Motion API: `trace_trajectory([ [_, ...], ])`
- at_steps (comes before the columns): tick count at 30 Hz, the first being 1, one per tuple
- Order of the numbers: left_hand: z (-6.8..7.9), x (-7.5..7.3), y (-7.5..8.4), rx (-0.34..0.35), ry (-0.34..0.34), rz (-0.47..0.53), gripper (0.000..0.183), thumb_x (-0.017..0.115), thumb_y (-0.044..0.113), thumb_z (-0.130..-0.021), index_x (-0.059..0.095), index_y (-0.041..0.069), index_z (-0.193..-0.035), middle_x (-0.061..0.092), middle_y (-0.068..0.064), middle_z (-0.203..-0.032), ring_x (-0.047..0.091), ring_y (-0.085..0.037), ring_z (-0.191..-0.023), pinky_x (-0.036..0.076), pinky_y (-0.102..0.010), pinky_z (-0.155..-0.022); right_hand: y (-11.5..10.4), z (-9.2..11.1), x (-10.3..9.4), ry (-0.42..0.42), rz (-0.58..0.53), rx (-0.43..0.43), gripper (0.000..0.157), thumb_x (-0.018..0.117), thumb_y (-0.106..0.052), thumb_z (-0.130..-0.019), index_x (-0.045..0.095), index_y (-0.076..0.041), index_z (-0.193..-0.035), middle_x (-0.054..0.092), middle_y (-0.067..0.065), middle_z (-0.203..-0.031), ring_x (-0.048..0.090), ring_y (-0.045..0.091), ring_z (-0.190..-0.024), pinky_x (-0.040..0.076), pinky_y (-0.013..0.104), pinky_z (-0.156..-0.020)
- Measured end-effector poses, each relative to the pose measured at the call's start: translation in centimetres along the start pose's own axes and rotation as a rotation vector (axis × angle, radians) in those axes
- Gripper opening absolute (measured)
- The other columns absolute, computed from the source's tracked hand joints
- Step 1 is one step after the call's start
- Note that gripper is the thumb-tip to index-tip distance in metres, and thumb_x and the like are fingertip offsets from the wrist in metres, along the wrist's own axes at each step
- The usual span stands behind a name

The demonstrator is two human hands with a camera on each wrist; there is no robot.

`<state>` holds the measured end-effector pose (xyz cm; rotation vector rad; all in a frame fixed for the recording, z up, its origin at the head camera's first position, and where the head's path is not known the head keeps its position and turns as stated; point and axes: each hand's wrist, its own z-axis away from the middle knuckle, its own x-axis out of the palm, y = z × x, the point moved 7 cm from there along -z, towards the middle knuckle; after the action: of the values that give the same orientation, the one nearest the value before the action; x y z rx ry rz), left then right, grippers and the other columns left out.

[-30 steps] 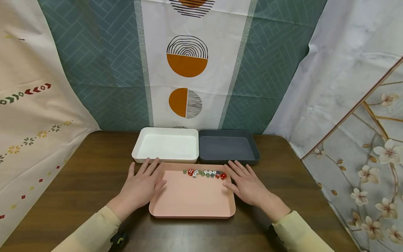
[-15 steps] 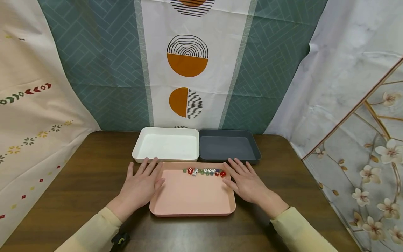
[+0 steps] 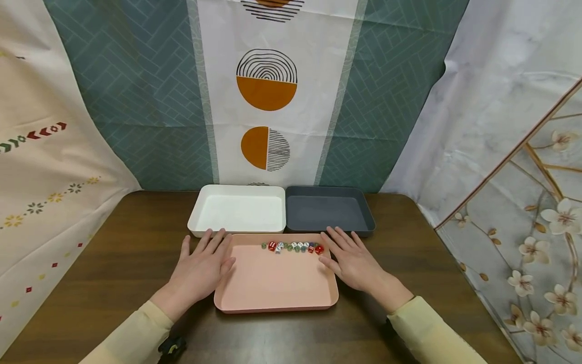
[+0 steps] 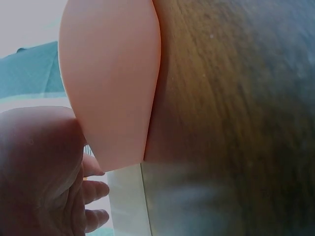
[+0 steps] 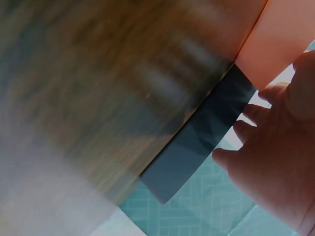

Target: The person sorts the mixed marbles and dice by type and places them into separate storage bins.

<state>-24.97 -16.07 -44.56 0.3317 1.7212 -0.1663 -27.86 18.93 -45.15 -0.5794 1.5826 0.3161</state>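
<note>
A pink tray (image 3: pixel 277 283) lies on the table between my hands. Along its far side sits a loose row of small dice, among them a red die (image 3: pixel 272 246), a white die (image 3: pixel 300 245) and a green die (image 3: pixel 290 248). My left hand (image 3: pixel 200 268) is spread, palm down, over the tray's left rim, holding nothing. On the other side my right hand (image 3: pixel 356 263) spreads its straight fingers over the tray's right rim, the thumb close to the dice. In the left wrist view the pink tray's side wall (image 4: pixel 110 73) stands beside the hand.
Behind the pink tray, a white tray (image 3: pixel 241 208) and a dark grey tray (image 3: pixel 329 210) stand side by side. They rest on a brown wooden table (image 3: pixel 150 237). A patterned cloth (image 3: pixel 175 101) hangs at the back, with a floral cloth (image 3: pixel 523 202) on the right.
The hands and dice keep their places. The head view has shifted slightly, so everything sits a little further left in the frame.
</note>
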Motion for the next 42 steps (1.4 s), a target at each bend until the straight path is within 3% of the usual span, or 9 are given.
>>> trace_trajectory([
  [8,0.1,0.1,-0.4,-0.012,-0.015,0.019,0.069,0.062,0.044,-0.113,0.045,0.009,-0.169,0.041,-0.017,-0.174,0.034,-0.046,-0.161,0.013,-0.083,-0.122,0.0,-0.2,0.3,-0.041,-0.021,0.024,0.074,0.050,-0.054,-0.116,0.035,-0.011,-0.174,0.029,0.014,-0.180,0.021,0.038,-0.167,0.015,0.067,-0.131],
  [22,-0.1,-0.1,-0.3,0.002,0.003,0.018,0.068,0.064,0.043,-0.112,0.048,0.007,-0.167,0.044,-0.019,-0.172,0.037,-0.046,-0.160,0.013,-0.083,-0.122,-0.1,-0.2,0.0,-0.002,-0.002,-0.004,0.073,0.055,-0.051,-0.114,0.040,-0.009,-0.172,0.036,0.018,-0.176,0.028,0.039,-0.165,0.019,0.066,-0.131],
  [31,-1.4,-0.2,0.5,0.054,0.073,0.049,0.062,0.064,0.038,-0.113,0.052,0.004,-0.164,0.041,-0.018,-0.174,0.035,-0.044,-0.161,0.018,-0.082,-0.121,-0.1,-0.1,0.2,-0.009,-0.014,0.025,0.073,0.054,-0.051,-0.114,0.040,-0.010,-0.172,0.032,0.017,-0.178,0.022,0.040,-0.167,0.018,0.068,-0.130],
  [38,-2.1,0.6,1.0,0.059,0.002,0.068,0.059,0.060,0.037,-0.115,0.051,0.007,-0.165,0.042,-0.014,-0.174,0.034,-0.043,-0.162,0.018,-0.083,-0.122,-0.2,0.0,0.4,-0.032,-0.013,0.045,0.073,0.052,-0.052,-0.115,0.038,-0.011,-0.173,0.028,0.016,-0.180,0.019,0.040,-0.168,0.016,0.069,-0.130],
  [42,-2.2,0.9,0.8,0.053,-0.005,0.069,0.060,0.060,0.037,-0.115,0.050,0.008,-0.167,0.042,-0.013,-0.174,0.034,-0.042,-0.162,0.016,-0.082,-0.122,-0.3,-0.1,0.1,-0.025,-0.016,0.041,0.072,0.053,-0.051,-0.115,0.038,-0.010,-0.173,0.028,0.016,-0.180,0.020,0.040,-0.167,0.016,0.069,-0.130],
])
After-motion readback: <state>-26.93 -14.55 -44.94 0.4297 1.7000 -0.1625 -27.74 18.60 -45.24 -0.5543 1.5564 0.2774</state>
